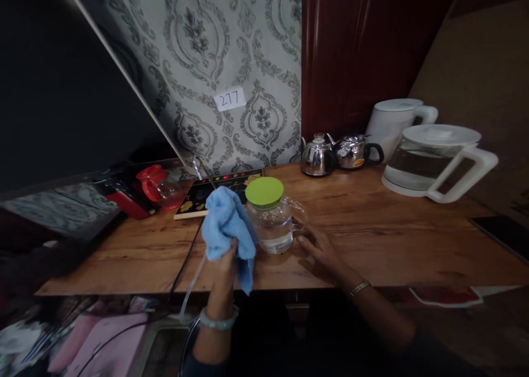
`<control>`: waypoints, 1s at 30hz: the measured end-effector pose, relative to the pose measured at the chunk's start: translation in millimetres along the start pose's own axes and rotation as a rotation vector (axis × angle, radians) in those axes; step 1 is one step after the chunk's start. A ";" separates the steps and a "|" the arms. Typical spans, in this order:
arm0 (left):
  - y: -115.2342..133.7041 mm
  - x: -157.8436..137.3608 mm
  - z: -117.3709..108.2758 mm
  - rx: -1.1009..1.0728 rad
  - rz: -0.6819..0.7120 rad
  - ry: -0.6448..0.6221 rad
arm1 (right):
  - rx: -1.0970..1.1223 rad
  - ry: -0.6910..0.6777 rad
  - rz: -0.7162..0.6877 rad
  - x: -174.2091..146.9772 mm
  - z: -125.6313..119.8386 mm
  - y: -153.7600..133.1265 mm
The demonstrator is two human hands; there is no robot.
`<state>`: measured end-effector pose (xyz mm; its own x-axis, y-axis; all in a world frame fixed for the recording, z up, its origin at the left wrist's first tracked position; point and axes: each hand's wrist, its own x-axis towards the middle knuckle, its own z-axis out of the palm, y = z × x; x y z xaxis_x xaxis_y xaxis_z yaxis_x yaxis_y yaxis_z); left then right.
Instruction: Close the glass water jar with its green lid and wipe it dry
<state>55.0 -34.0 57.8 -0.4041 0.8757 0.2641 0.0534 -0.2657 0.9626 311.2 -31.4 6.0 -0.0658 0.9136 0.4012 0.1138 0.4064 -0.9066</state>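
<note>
A light blue cloth (225, 222) is bunched up in my left hand (227, 256), its folds hanging over the fingers and hiding most of them. Just right of the cloth, a clear glass pitcher (273, 228) with a bright green lid (264, 192) stands upright on the wooden table (355, 244). Clear liquid fills its lower part. My right hand (320, 247) is beside the pitcher's clear handle (298, 211), its fingers stretched out and apart. The fingertips overlap the handle in view; whether they touch it I cannot tell.
Behind the cloth lies a black electric tea stove (198, 192) with a thin metal spout. Left stand a red-lidded glass jug (161, 187) and a black-and-red appliance (124, 192). Two steel kettles (318, 156), a white kettle (392, 120) and a large white-handled pitcher (430, 162) stand right.
</note>
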 end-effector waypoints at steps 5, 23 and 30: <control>17.4 37.9 39.8 -0.092 -0.023 -0.063 | 0.020 0.015 -0.040 0.9 2.1 -0.3; -10.0 -65.1 27.5 -0.061 -0.231 -0.008 | -0.001 0.179 0.010 0.7 11.8 6.8; -2.8 -44.2 37.2 -0.213 -0.257 0.005 | -0.193 0.121 -0.171 -26.1 28.0 -20.6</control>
<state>106.7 -56.9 45.6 -0.3839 0.9233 0.0138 -0.2428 -0.1153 0.9632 282.9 -64.0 10.5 0.0173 0.8220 0.5693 0.2982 0.5392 -0.7876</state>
